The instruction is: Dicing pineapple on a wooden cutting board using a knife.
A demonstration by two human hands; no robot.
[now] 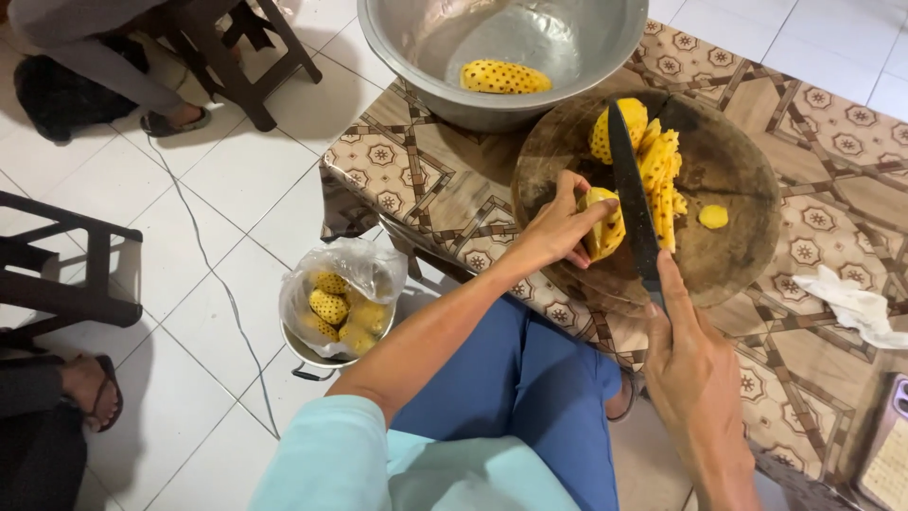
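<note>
Noted left hand (558, 227) gripping pineapple piece (602, 222) on round cutting board (728, 180), right hand (695, 364) closed on knife (632, 194); advisable to keep fingertips clear of blade, cutting straight down.

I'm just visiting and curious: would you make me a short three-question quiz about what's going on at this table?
1. True or false: the right hand holds the knife.
2. What does the left hand touch? A) a pineapple piece B) the white cloth C) the metal bowl
3. Where does the round cutting board lie?

Key
1. True; the blade lies across the cut fruit.
2. A
3. On the patterned tabletop, beside the bowl that holds a peeled pineapple.
</note>
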